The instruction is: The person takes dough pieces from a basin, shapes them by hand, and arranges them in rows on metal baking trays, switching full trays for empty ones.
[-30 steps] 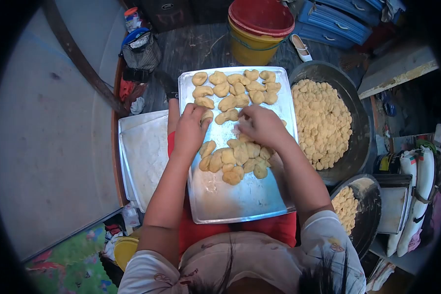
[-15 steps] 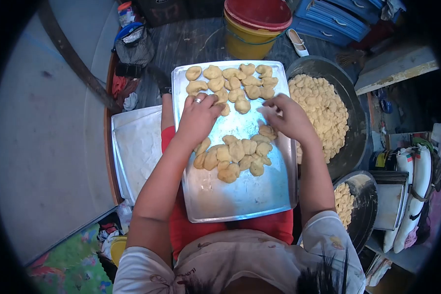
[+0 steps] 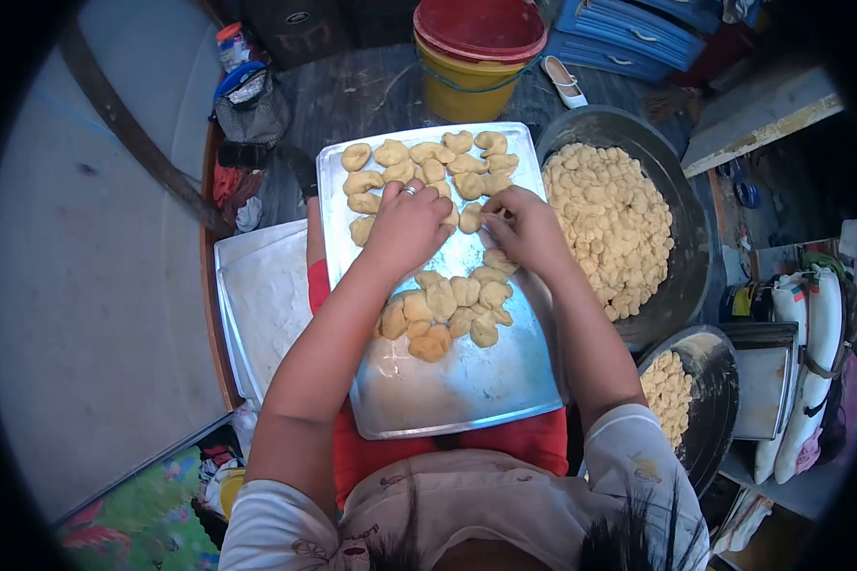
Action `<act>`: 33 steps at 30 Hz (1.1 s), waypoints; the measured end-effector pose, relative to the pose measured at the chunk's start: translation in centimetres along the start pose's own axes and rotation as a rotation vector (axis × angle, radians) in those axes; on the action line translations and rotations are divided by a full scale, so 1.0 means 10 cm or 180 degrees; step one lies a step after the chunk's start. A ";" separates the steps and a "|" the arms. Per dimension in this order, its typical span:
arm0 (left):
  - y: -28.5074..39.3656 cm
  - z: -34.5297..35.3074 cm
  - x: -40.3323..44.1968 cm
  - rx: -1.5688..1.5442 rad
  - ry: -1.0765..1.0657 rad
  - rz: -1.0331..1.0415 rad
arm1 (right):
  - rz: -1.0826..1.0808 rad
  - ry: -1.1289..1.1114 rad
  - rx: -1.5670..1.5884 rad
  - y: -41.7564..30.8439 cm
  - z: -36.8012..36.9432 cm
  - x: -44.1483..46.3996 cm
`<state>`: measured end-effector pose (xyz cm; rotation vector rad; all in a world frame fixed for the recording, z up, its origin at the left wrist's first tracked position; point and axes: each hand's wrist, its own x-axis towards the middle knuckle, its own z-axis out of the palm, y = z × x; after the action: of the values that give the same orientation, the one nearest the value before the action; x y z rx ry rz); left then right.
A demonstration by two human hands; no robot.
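Observation:
A metal baking tray (image 3: 448, 390) rests on my lap. Rows of pale yellow dough pieces (image 3: 356, 157) lie on its far half, and a loose heap of dough pieces (image 3: 440, 300) sits around its middle. My left hand (image 3: 409, 228) is over the lower rows, its fingers curled around a dough piece that they partly hide. From the right, my right hand (image 3: 526, 228) has its fingertips closed at the edge of another dough piece (image 3: 471, 218), close to my left thumb.
To the right stands a large dark basin (image 3: 687, 238) full of dough pieces, with a smaller dark basin (image 3: 709, 409) nearer me. Flat trays (image 3: 271, 305) lie at the left. Beyond the tray are a yellow bucket (image 3: 462, 90), a white shoe (image 3: 564, 84) and blue drawers (image 3: 628, 43).
My right hand has moved left, from open above the tray to the dough pieces beside my left hand. A dough piece now lies at the left end of a lower row. The view has shifted slightly.

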<state>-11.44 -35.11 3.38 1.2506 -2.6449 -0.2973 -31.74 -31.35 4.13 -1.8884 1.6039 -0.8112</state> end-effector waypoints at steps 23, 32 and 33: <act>0.22 0.01 -1.32 -0.1478 0.0056 -0.0689 | -0.0907 -0.1144 0.0055 -0.25 0.19 -0.44; 0.14 -0.10 -1.63 -0.2193 -0.0123 -0.1144 | -0.0257 -0.1438 0.0762 -0.51 0.20 -0.20; 0.09 -0.09 -1.57 -0.2264 -0.0029 -0.1206 | -0.0264 -0.1450 0.0739 -0.58 0.29 -0.16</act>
<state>-2.08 -22.40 2.97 1.4385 -1.9698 -1.1711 -25.89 -28.85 6.21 -1.8164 1.1116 -0.5218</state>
